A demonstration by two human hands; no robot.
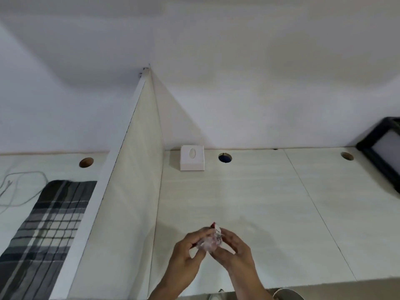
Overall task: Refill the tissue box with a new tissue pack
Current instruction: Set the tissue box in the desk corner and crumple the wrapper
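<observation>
Both hands meet low over the desk's near edge. Left hand (187, 252) and right hand (234, 249) pinch a crumpled clear plastic wrapper (211, 240) between them, fingers closed on it, a red scrap showing at its top. Whether tissues remain inside: cannot tell. Pale desk (259, 213) beneath. White tissue box (192, 160) stands well apart at the back wall, oval slot facing out, beside a cable hole (225, 158). Divider panel (134, 169) left; plaid cloth (45, 230) beyond it.

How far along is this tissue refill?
Nothing looks finished. Both hands, left hand and right hand, hold a small crinkly clear plastic pack near the desk's front. The white tissue box with an oval slot sits untouched by the wall; loading remains.
</observation>
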